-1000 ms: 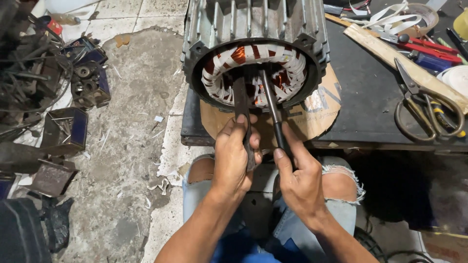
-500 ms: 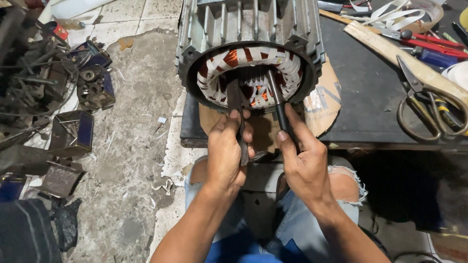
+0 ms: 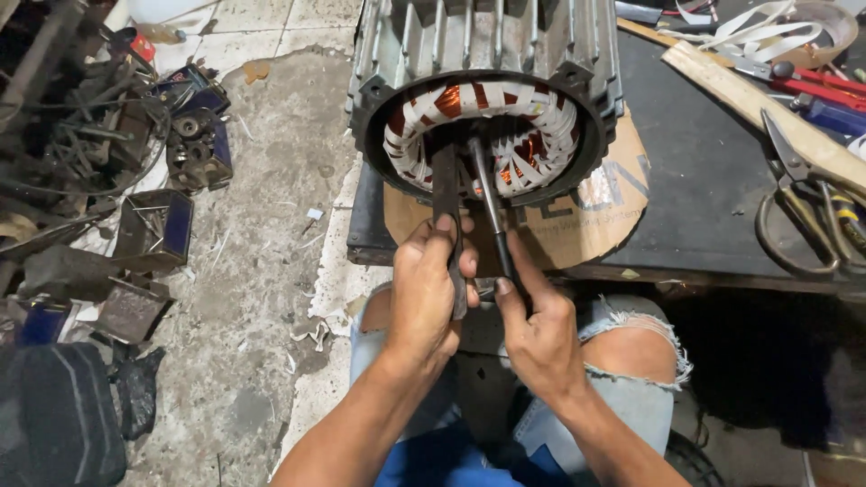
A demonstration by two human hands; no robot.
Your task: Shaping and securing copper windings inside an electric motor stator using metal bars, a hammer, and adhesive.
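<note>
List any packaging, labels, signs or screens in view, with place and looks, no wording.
Cardboard piece: flat under the motor stator at the dark table's front edge, rounded, tan with faint grey print.
No screens, signs or other labels can be made out.

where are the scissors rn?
Head view, far right: the scissors lie on the dark workbench, right of the motor stator, beside a wooden strip.

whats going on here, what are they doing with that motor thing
A seated person works on a finned motor housing lying on its side on a dark workbench. The left hand holds a flat dark bar and the right hand a thin rod, both reaching into the copper windings. Scissors lie nearby.
</note>
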